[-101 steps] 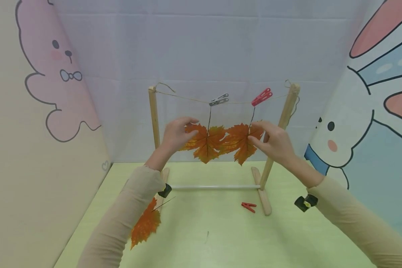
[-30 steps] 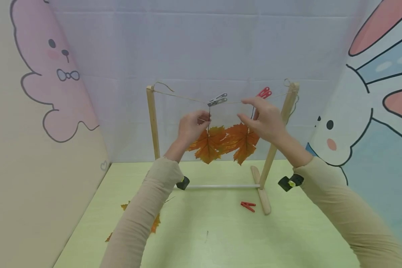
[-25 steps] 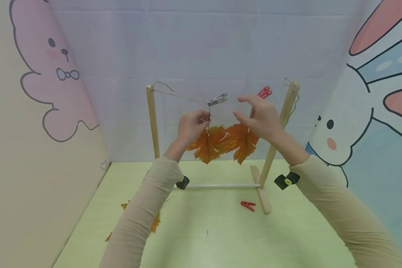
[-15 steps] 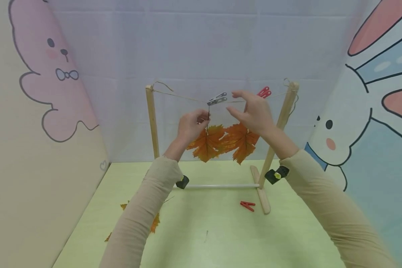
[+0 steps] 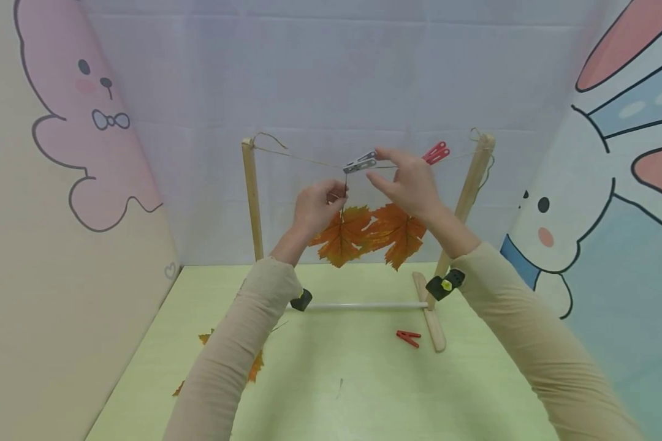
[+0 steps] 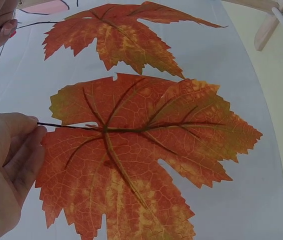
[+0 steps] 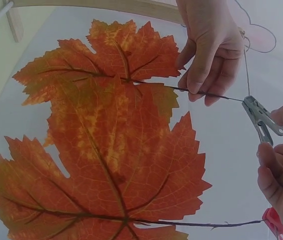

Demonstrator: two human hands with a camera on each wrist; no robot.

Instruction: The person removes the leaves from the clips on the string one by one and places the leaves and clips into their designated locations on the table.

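In the head view my left hand [image 5: 317, 208] pinches the dark stem [image 6: 56, 125] of an orange artificial maple leaf [image 5: 341, 237]. A grey clothespin [image 5: 360, 163] sits on the string at the top of this stem. My right hand [image 5: 410, 184] holds its thumb and index finger spread around the clothespin's handles; the right wrist view shows the fingertips [image 7: 265, 152] right at the handle ends. A second orange leaf [image 5: 397, 231] hangs beside the first from a pink clothespin [image 5: 436, 153], overlapping it. My right hand covers part of its stem.
The string [image 5: 303, 158] runs between two wooden posts [image 5: 252, 202] joined low down by a white rod [image 5: 364, 305]. On the pale green table lie a red clothespin [image 5: 408, 338] and another leaf [image 5: 256, 367], mostly hidden under my left sleeve. Cartoon-printed panels [image 5: 612, 214] flank both sides.
My left hand has risen from beside the leaf to pinch its stem. My right hand has moved up and left from the second leaf, past the pink clothespin, to the grey one.
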